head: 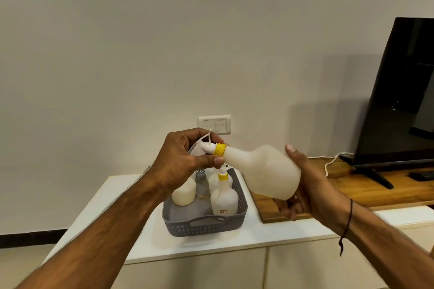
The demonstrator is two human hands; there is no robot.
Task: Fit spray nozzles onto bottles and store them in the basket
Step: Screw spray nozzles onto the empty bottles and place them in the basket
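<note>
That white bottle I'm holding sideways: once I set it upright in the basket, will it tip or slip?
The bottle looks translucent and empty, so probably light. Its wide base and narrow neck suggest it stands steadily, as the bottles in the gray basket do. The smooth plastic may be slightly slippery; the right hand cups its base, the left hand grips the nozzle.

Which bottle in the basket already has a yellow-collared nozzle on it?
The front-right bottle in the grey basket, with the small red label. The back-left bottle shows no nozzle; its top is hidden by the left hand.

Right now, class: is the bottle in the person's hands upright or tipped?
Tipped: the bottle lies nearly sideways, yellow collar pointing left.
</note>
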